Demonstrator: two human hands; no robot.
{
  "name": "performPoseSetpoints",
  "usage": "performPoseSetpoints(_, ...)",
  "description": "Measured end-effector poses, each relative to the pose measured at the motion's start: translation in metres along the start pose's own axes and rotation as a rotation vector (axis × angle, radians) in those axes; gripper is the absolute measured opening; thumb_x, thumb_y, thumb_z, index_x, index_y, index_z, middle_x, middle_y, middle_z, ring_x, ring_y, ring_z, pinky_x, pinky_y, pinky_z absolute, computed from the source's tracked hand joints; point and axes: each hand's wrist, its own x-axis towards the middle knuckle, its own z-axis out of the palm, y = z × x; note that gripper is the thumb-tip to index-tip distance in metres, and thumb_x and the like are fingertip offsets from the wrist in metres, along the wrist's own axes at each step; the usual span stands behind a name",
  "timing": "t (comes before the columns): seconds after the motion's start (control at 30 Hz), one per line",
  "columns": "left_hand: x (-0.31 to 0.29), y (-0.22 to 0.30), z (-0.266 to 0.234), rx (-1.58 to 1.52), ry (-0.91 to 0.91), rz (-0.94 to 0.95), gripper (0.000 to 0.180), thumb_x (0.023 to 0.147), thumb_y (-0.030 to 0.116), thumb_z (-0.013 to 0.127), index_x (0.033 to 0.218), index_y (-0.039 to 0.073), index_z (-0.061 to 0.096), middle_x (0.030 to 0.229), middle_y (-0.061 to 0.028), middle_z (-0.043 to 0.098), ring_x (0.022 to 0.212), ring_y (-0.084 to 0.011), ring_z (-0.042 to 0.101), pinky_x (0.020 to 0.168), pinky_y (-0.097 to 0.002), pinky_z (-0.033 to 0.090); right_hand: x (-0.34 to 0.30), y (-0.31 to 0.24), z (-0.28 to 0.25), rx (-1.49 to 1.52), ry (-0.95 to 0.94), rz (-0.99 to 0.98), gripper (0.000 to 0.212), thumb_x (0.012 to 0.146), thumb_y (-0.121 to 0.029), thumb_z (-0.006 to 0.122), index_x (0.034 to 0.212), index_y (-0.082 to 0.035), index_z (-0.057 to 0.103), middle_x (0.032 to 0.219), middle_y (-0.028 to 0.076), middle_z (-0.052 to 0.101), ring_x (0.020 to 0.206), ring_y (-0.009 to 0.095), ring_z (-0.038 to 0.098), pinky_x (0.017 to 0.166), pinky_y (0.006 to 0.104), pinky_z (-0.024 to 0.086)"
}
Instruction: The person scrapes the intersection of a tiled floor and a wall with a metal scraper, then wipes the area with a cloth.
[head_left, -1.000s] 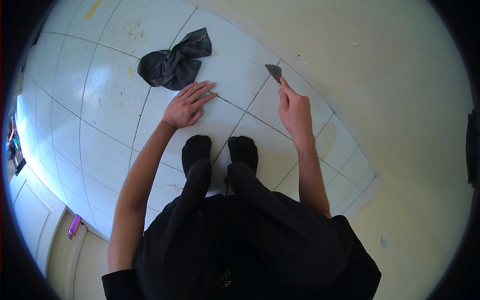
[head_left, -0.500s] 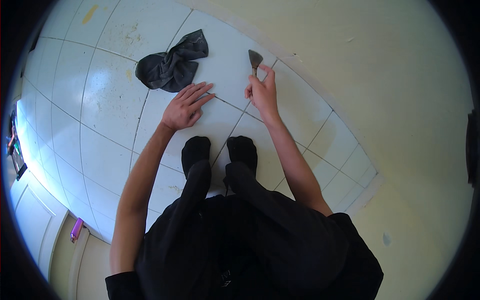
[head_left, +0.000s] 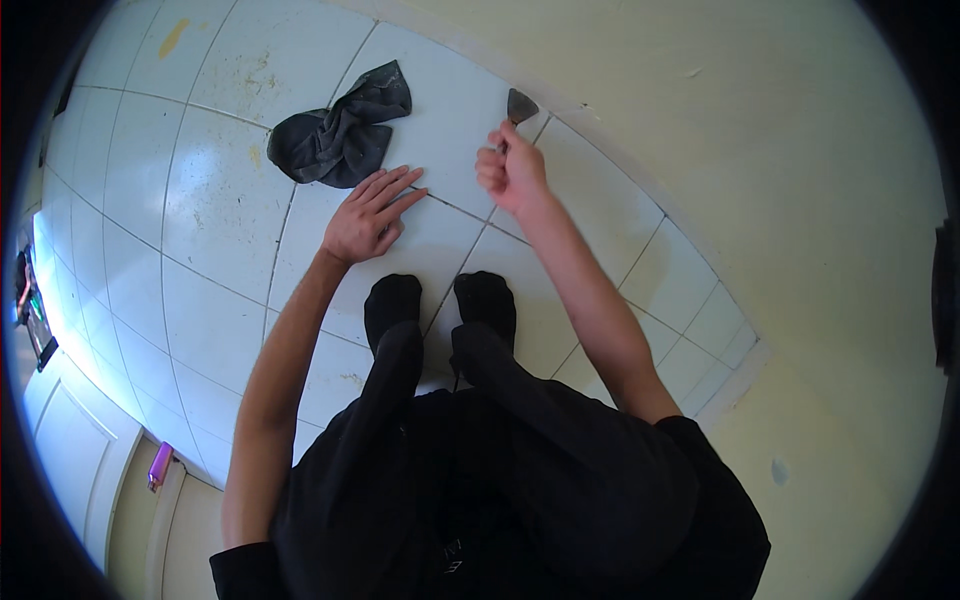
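The right hand [head_left: 515,175] curls its fingers around a putty knife [head_left: 520,105], while the left hand [head_left: 368,218], fingers spread, is just beside a dark grey cloth [head_left: 338,138].

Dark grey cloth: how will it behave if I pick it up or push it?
The dark grey cloth will likely hang limp when lifted, given its loose folds. Pushed, it would probably bunch or slide rather than roll, since it lies crumpled on flat, glossy tiles.
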Motion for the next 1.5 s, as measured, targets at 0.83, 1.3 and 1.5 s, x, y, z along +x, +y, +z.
performPoseSetpoints(0.83,-0.002,-0.002,0.001,0.018,-0.004,0.004,0.065,0.08,0.007,0.063,0.144,0.014,0.06,0.159,-0.0076,0.048,0.147,-0.0273,0.045,0.124,-0.0454,0.034,0.013,-0.006,0.011,-0.242,0.184,0.034,0.033,0.11,-0.043,0.045,0.094,-0.014,0.04,0.061,-0.003,0.027,0.046,0.011,0.023,0.042,0.0302,0.015)
performPoseSetpoints(1.3,-0.002,-0.003,0.001,0.009,-0.015,-0.002,0.063,0.081,0.008,0.061,0.143,0.014,0.061,0.159,-0.0077,0.049,0.147,-0.027,0.046,0.123,-0.0449,0.035,0.009,0.005,0.02,-0.327,0.222,0.049,0.037,0.111,-0.043,0.04,0.092,-0.012,0.041,0.061,-0.003,0.025,0.044,0.014,0.022,0.042,0.0326,0.015)
performPoseSetpoints(1.5,-0.002,-0.003,-0.001,0.005,0.006,-0.006,0.062,0.08,0.008,0.061,0.142,0.015,0.062,0.156,-0.0084,0.052,0.144,-0.0288,0.048,0.122,-0.0466,0.037,-0.017,-0.002,0.021,-0.346,0.184,0.229,0.036,0.111,-0.042,0.04,0.088,-0.015,0.04,0.06,-0.004,0.025,0.045,0.012,0.021,0.042,0.0323,0.014)
